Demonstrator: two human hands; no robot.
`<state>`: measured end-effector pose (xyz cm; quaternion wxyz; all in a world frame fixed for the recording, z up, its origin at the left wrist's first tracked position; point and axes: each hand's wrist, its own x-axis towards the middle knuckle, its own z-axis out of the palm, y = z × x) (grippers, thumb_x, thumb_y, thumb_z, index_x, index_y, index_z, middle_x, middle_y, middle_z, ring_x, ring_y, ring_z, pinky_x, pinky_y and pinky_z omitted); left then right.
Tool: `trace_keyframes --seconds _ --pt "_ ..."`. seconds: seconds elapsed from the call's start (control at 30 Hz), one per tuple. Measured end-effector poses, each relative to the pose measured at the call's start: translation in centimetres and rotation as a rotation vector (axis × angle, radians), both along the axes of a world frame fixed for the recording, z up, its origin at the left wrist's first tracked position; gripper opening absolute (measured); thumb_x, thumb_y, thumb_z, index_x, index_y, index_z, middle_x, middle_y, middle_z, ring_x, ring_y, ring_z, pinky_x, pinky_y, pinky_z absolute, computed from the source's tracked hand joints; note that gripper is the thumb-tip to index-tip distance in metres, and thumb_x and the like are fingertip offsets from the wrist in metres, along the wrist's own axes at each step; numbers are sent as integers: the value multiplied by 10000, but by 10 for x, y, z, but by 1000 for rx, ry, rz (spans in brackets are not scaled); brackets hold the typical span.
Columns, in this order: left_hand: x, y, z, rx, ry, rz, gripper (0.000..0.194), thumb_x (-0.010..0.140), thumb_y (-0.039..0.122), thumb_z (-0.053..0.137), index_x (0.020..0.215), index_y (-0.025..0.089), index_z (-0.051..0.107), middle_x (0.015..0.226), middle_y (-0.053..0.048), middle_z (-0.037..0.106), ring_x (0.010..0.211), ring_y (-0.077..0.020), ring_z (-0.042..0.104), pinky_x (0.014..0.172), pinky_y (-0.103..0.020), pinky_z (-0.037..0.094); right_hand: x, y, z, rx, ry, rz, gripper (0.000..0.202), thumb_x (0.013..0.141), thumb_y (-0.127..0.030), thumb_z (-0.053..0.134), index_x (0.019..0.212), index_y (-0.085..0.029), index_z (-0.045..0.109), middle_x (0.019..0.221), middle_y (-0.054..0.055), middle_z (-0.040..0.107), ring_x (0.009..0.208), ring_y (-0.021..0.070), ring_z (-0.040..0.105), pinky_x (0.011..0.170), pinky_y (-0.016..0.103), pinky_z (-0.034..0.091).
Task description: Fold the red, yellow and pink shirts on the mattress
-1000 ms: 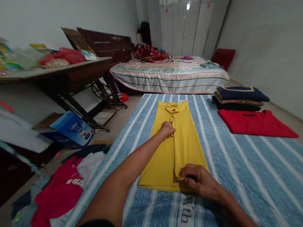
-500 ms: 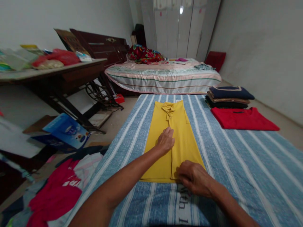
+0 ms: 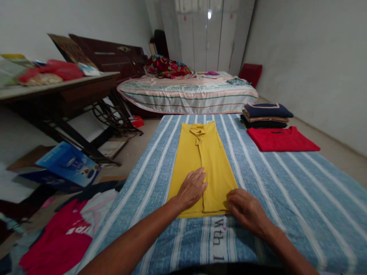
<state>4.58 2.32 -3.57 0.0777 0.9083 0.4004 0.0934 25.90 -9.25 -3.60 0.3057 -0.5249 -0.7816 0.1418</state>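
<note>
A yellow garment (image 3: pixel 213 164), with a knotted tie at its far end, lies flat in a long folded shape on a blue and white striped cloth (image 3: pixel 149 183). My left hand (image 3: pixel 192 187) rests on its near half, palm down with the fingers stretched out. At the near right corner of the garment, my right hand (image 3: pixel 248 209) has its fingers curled and closed on the edge; the fingertips are partly hidden.
At the right lie a folded red garment (image 3: pixel 283 139) and a stack of folded clothes (image 3: pixel 266 114). Loose clothes (image 3: pixel 60 236) are heaped low at the left. Beyond are a sewing table (image 3: pixel 71 86), a blue box (image 3: pixel 70 166) and a bed (image 3: pixel 186 93).
My left hand has slid nearer along the garment and its fingers have straightened. My right hand has shifted right, from the near hem to the corner. The view has turned slightly right.
</note>
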Motion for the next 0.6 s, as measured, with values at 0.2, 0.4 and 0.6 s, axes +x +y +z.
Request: trace_keyframes --seconds 0.2,0.4,0.6 --pt "-4 -6 0 -16 38 23 434 911 350 439 1290 143 487 1461 -158 373 1367 -242 311 1119 -454 251 -5 -7 -6 23 -103 24 205 930 -194 405 873 -182 601 993 92 609 941 199 554 841 366 446" --pt "-11 -18 8 -157 122 16 655 876 573 403 1404 186 382 1536 -129 211 1425 -267 128 1144 -510 132 -4 4 -4 -46 -48 60 182 898 -173 419 887 -204 598 940 73 609 861 175 567 756 312 480" --pt "-12 -15 28 -293 143 33 681 858 569 423 1416 182 373 1537 -132 184 1426 -276 105 1146 -516 129 -17 84 21 39 -57 17 182 854 -184 465 930 -197 630 959 84 629 936 193 576 837 308 464"
